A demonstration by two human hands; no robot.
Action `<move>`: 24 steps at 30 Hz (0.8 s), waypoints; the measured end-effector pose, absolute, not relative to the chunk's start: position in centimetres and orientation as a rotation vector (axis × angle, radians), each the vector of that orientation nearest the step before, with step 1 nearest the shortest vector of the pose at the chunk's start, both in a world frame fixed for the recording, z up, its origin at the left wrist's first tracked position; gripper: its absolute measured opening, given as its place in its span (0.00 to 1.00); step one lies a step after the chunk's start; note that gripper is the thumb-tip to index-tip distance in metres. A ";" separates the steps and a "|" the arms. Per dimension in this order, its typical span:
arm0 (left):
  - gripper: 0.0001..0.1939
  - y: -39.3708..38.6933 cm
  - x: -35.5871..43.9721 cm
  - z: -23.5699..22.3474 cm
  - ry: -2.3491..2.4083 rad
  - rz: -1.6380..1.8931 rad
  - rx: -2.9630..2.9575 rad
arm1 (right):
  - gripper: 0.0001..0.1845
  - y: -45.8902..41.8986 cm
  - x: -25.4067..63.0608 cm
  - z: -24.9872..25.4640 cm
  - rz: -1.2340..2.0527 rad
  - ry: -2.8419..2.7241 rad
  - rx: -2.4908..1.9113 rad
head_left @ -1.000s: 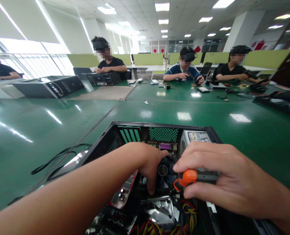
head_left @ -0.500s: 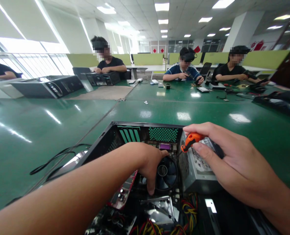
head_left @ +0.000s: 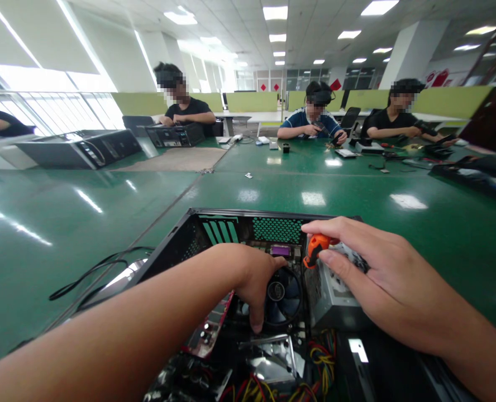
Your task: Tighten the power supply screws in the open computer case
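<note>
An open black computer case (head_left: 176, 240) lies in front of me on the green table (head_left: 84, 212). My left hand (head_left: 258, 282) reaches inside it, fingers curled over the round black cooler fan (head_left: 287, 296). My right hand (head_left: 377, 279) is closed round a screwdriver with an orange and black handle (head_left: 317, 245), held above the grey power supply (head_left: 332, 296). The screwdriver's tip is hidden. Coloured wires (head_left: 319, 357) and a red card (head_left: 212, 326) lie lower in the case.
Black cables (head_left: 93, 271) trail on the table to the left of the case. Other computer cases (head_left: 80, 148) stand at the far left. Three people sit across the table with parts and tools; a fourth shows at the left edge.
My right hand lifted the screwdriver from low over the fan up and away to the power supply, then shifted slightly left and down. My left hand stayed on the fan.
</note>
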State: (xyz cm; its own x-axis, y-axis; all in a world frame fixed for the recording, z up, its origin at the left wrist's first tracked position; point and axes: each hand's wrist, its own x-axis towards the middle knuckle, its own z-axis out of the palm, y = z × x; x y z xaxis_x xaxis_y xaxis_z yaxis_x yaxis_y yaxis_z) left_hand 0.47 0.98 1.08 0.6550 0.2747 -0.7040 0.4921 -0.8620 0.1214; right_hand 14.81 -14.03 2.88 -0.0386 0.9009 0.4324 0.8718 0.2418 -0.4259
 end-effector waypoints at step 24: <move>0.68 0.9 0.3 1.0 0.630 -1.017 2.573 | 0.17 -13.6 14.9 2.6 0.067 -1.880 -1.634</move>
